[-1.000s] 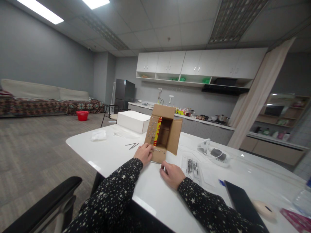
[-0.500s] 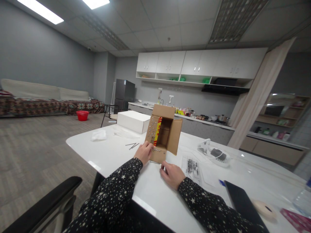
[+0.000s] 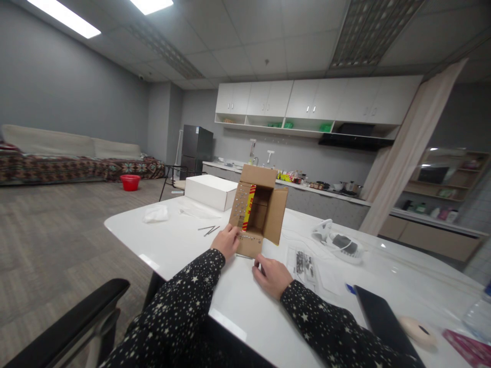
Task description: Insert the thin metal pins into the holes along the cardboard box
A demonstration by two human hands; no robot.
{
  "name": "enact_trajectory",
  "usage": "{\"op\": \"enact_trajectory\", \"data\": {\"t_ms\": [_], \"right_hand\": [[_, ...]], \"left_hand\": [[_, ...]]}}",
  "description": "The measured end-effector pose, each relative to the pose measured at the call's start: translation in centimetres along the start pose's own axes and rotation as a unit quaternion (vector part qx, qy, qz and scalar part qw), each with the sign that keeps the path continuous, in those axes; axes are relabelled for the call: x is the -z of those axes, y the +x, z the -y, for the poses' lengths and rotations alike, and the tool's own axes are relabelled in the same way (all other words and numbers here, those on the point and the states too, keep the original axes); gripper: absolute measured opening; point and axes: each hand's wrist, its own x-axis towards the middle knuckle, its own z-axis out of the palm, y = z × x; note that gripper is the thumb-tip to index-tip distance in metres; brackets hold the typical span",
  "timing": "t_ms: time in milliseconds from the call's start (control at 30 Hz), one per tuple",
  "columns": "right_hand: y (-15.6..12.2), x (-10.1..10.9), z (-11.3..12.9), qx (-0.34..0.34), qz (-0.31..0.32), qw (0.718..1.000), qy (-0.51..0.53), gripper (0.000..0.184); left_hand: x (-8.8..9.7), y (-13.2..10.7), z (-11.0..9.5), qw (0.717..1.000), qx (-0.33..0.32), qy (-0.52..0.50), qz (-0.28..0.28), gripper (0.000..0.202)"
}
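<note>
An opened cardboard box [image 3: 260,176] stands on the table with its mouth facing me and its flaps spread. Its left flap carries a yellow and red tape strip [image 3: 249,207] and rows of small shiny dots. My left hand [image 3: 226,241] is at the lower edge of that flap, fingers bent and closed against the cardboard. On the tabletop, just right of the lower flap, rests my right hand [image 3: 272,276] with curled fingers. What they hold, if anything, is hidden. A thin rod [image 3: 244,256] lies along the lower flap's front edge, between my hands.
Thin metal rods [image 3: 209,229] lie left of the box, near a white box [image 3: 210,191] and crumpled plastic [image 3: 156,214]. To the right are a clear pack of dark pieces [image 3: 305,263], a white corded device [image 3: 345,246], a black tablet-like slab [image 3: 383,317] and a beige mouse [image 3: 417,329].
My left hand has shifted very slightly down along the flap's edge. The box and my right hand stay where they were.
</note>
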Motion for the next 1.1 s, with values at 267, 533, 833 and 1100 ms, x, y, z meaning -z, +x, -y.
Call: {"op": "enact_trajectory", "data": {"t_ms": [267, 533, 833, 1100], "right_hand": [[-0.1, 0.1, 0.1, 0.000, -0.002, 1.000, 0.000, 0.014], [-0.1, 0.1, 0.1, 0.000, 0.001, 1.000, -0.003, 0.014], [-0.1, 0.1, 0.0, 0.004, 0.001, 1.000, -0.004, 0.014], [-0.1, 0.4, 0.2, -0.002, 0.009, 1.000, -0.003, 0.014]], "left_hand": [[0.9, -0.1, -0.8, 0.999, 0.025, 0.037, 0.012, 0.012], [1.3, -0.2, -1.1, 0.996, 0.023, 0.019, -0.088, 0.008], [1.0, -0.6, -1.3, 0.991, -0.102, -0.058, -0.058, 0.008], [0.9, -0.7, -1.5, 0.990, -0.115, -0.085, 0.000, 0.008]]}}
